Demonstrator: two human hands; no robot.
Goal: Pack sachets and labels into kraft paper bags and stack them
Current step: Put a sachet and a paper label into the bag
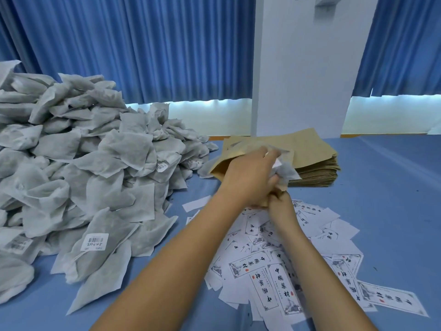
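Observation:
My left hand (250,177) grips a grey-white sachet (287,172) at the mouth of a kraft paper bag (220,167), which is lifted just above the table. The sachet is blurred. Under the left hand, my right hand (280,201) pinches the lower edge of that bag; its fingers are mostly hidden. Right behind lies a flat stack of kraft bags (312,161). A big heap of sachets (83,163) fills the left side. Loose printed labels (286,263) are scattered beneath my forearms.
Everything lies on a blue tabletop (391,192), bare at the right. A white pillar (305,68) and blue curtains (143,44) stand behind the table. Some sachets carry barcode stickers (95,242).

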